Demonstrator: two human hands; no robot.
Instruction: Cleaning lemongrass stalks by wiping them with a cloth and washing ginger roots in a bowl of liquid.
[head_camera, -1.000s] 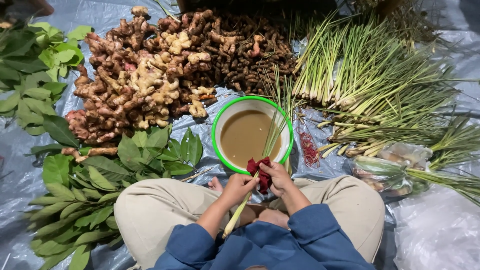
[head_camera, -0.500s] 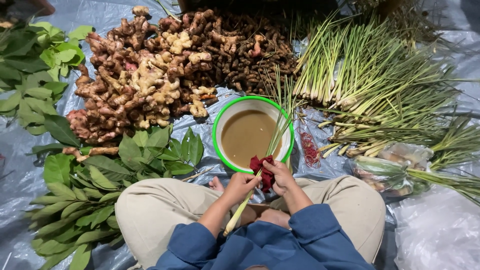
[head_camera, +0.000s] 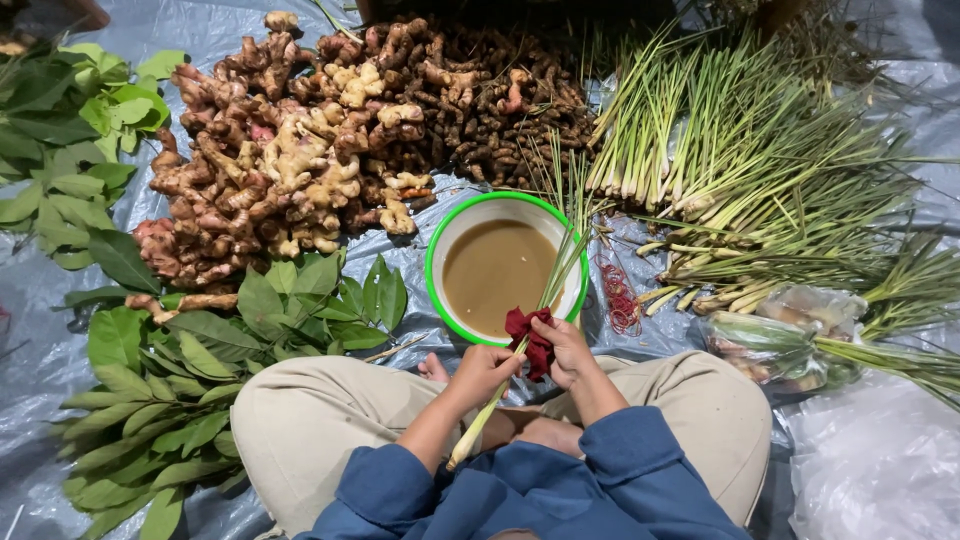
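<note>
left hand (head_camera: 485, 368) closed around a lemongrass stalk (head_camera: 520, 345) over the lap | right hand (head_camera: 565, 348) gripping a dark red cloth (head_camera: 528, 336) wrapped on that stalk | stalk tips reach over green-rimmed bowl (head_camera: 440, 250) of brown water | ginger heap (head_camera: 290, 160) beyond, leaves (head_camera: 200, 340) left, lemongrass pile (head_camera: 760, 170) right, on plastic sheet (head_camera: 880, 470)

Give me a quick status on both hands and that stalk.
Left hand grips lemongrass stalk. Right hand presses dark red cloth around it. Green-rimmed bowl of brown water sits just ahead.
</note>
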